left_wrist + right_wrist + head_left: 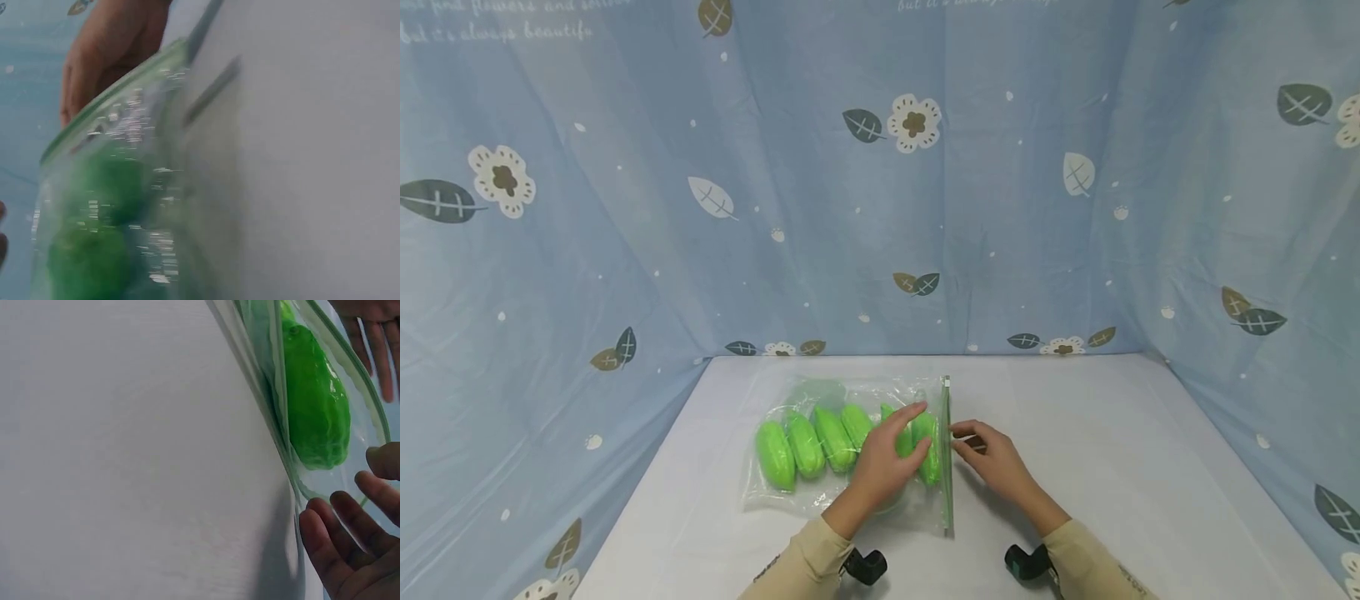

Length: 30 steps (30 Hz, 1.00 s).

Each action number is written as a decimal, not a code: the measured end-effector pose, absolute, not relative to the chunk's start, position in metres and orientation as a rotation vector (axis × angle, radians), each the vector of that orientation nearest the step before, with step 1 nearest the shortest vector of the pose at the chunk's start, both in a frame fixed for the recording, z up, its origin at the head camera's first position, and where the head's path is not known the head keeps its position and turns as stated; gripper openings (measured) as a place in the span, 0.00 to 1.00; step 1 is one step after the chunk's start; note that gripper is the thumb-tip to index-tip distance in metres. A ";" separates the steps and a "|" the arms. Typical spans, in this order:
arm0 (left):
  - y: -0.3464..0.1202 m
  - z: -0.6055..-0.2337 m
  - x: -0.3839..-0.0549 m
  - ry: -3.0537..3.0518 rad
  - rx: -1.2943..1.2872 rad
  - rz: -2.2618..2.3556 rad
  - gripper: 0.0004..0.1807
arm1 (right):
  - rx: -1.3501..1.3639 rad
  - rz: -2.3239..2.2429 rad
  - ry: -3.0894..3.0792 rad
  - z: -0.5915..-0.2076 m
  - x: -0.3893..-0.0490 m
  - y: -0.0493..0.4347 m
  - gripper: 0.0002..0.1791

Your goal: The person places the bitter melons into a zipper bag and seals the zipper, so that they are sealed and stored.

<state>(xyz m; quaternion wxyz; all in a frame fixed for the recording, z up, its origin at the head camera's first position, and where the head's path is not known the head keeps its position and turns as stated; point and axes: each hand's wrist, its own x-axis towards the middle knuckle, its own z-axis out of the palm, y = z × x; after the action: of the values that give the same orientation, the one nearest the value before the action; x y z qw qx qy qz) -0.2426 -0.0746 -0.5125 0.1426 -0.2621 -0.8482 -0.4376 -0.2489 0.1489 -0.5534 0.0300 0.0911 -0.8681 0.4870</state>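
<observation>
A clear zip bag [820, 505] with a green zip edge lies on the table, its mouth facing right and gaping in the right wrist view. Several bright green, bumpy, oblong gourd-like pieces [777, 456] lie inside it in a row. Over the bag's right part is my left hand [883, 467], fingers and thumb spread apart. My right hand [992, 457] is at the bag's mouth with bent, relaxed fingers, the fingertips [314, 526] right at the rim and the thumb apart from them. One green gourd [317, 400] shows just inside the opening.
A white table surface [1120, 467] extends around the bag. Blue patterned cloth [820, 217] hangs behind it and along both sides. Black devices [867, 567] sit at both wrists, below the tan sleeves [805, 558].
</observation>
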 end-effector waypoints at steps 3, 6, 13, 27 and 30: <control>-0.076 -0.506 -0.250 -2.527 -0.654 -1.244 0.25 | 0.229 1.522 -2.677 -0.552 -0.251 0.148 0.13; -0.080 -0.499 -0.257 -2.590 -0.614 -1.234 0.24 | 0.210 1.550 -2.670 -0.551 -0.254 0.149 0.13; -0.086 -0.492 -0.281 -2.731 -0.622 -1.071 0.29 | 0.185 1.580 -2.658 -0.551 -0.265 0.154 0.14; -0.080 -0.481 -0.326 -2.900 -0.706 -0.783 0.34 | 0.088 1.596 -2.597 -0.552 -0.294 0.147 0.15; -0.075 -0.480 -0.332 -2.927 -0.714 -0.760 0.33 | 0.056 1.583 -2.574 -0.553 -0.298 0.144 0.16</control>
<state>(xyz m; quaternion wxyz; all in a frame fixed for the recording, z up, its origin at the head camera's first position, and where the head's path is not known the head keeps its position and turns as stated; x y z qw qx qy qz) -0.3318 -0.0747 -0.4805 0.0173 -0.2299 -0.9418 -0.2447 -0.2982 0.1442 -0.5528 0.0598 0.0185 -0.8501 0.5229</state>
